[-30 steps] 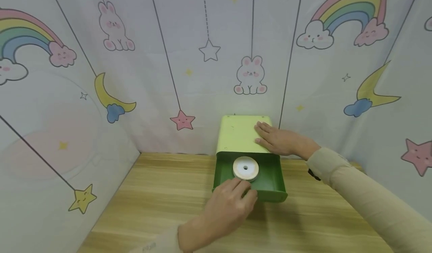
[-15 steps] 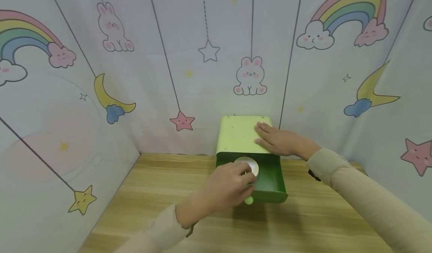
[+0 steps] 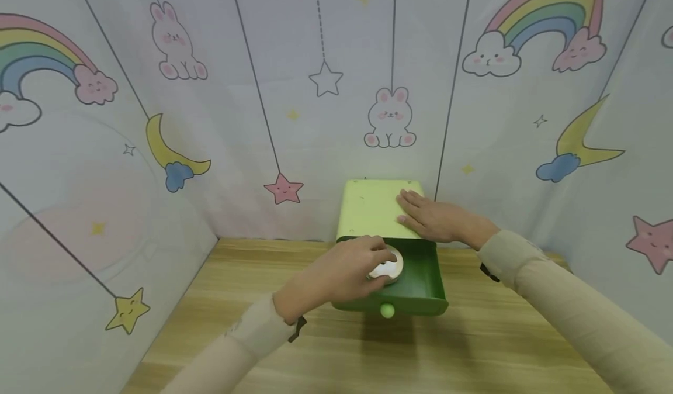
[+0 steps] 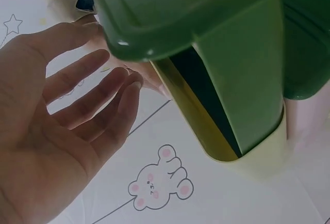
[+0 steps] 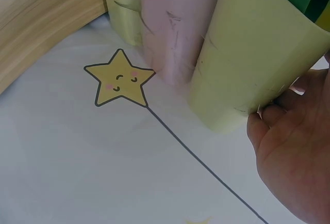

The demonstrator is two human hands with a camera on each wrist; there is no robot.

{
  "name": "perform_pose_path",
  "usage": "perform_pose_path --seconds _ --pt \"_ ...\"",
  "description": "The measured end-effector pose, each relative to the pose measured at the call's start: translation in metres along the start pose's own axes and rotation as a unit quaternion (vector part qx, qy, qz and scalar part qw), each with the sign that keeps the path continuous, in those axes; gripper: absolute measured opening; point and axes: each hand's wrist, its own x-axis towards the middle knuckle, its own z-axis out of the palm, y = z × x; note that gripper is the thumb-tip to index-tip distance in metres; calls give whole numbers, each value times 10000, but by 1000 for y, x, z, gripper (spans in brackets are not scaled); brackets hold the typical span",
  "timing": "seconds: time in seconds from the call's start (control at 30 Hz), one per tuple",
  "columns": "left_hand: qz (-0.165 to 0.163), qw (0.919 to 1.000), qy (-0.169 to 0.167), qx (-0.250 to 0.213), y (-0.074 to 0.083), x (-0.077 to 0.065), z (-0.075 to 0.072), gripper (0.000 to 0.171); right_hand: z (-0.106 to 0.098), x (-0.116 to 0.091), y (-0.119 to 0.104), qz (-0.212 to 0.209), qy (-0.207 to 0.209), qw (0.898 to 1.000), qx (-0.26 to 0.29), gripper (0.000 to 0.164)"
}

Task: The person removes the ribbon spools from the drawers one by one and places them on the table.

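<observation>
A small drawer box has a yellow-green top (image 3: 368, 207), with its dark green drawer (image 3: 426, 277) pulled out. In the drawer lies a white spool (image 3: 396, 265) with a cream rim, partly covered by my left hand (image 3: 349, 271). Its thumb and fingers are spread over the spool and seem to touch it. The left wrist view shows the same hand (image 4: 67, 115) with loosely bent fingers beside the drawer; the spool is hidden there. My right hand (image 3: 447, 218) lies flat on the right of the box top, fingers extended.
A round green knob (image 3: 387, 310) sits on the drawer front. The box stands on a wood-grain table (image 3: 263, 277) against a printed cloth backdrop (image 3: 236, 119). In the right wrist view a pink tier (image 5: 175, 28) sits between yellow ones.
My left hand has moved from the drawer front up and inward over the spool, uncovering the knob. The right hand stays on the box top, and the drawer has not moved.
</observation>
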Motion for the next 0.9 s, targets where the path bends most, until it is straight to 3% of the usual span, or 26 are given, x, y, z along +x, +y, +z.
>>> perform_pose_path --seconds 0.3,0.53,0.9 --pt "-216 9963 -828 30 -11 12 1 36 2 0 2 -40 33 10000 -11 71" --pt "-300 9939 -1063 -70 -19 18 8 42 1 0 1 -41 36 10000 37 71" --pt "-115 9905 -1367 0 -29 26 20 47 2 0 2 -24 24 10000 46 71"
